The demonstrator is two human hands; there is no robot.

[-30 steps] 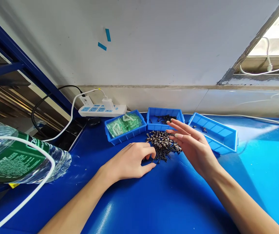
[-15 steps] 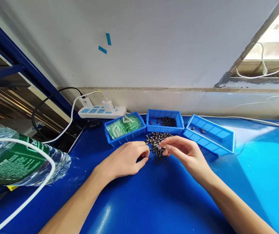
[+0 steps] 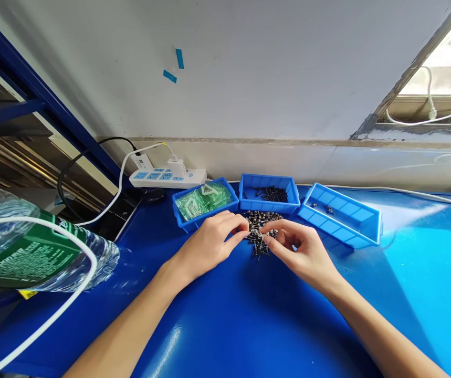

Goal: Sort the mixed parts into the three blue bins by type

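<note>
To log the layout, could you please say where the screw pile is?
In the head view, the screw pile lies just right of centre, in front of the middle bin, between left hand and right hand.

At left we have one clear bottle (image 3: pixel 44 252), green-labelled, a white cable (image 3: pixel 92 257) crossing before it; one white power strip (image 3: pixel 168 184) near the wall (image 3: pixel 268 68), bearing a white charger (image 3: pixel 177 167); one black cord (image 3: pixel 60 181); two blue tape strips (image 3: pixel 180 59), wall-mounted; one window opening (image 3: pixel 446 84), upper right.
</note>
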